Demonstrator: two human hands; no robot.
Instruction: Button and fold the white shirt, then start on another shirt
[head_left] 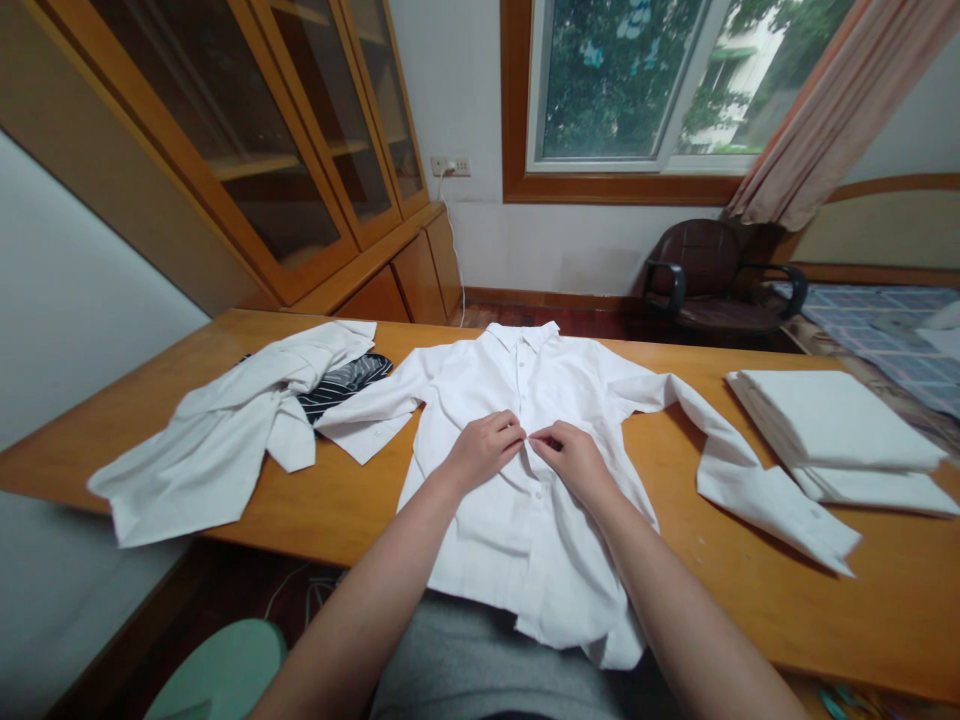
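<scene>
A white button-up shirt (480, 520) lies front side up, its collar at the far edge of the table and its hem hanging over the near edge. Both sleeves are spread out to the sides. My left hand (489, 445) pinches the front placket at mid-chest from the left. Facing it, my right hand (570, 452) pinches the same spot, the fingertips of both almost touching. The button between them is hidden by my fingers. Other buttons show above and below along the placket.
On the wooden table (337, 530), a crumpled white garment (217, 430) lies left over a dark striped cloth (349, 385). Folded white garments (840, 420) are stacked at right. A green stool (217, 670) stands below, left; an armchair (705, 275) stands beyond the table.
</scene>
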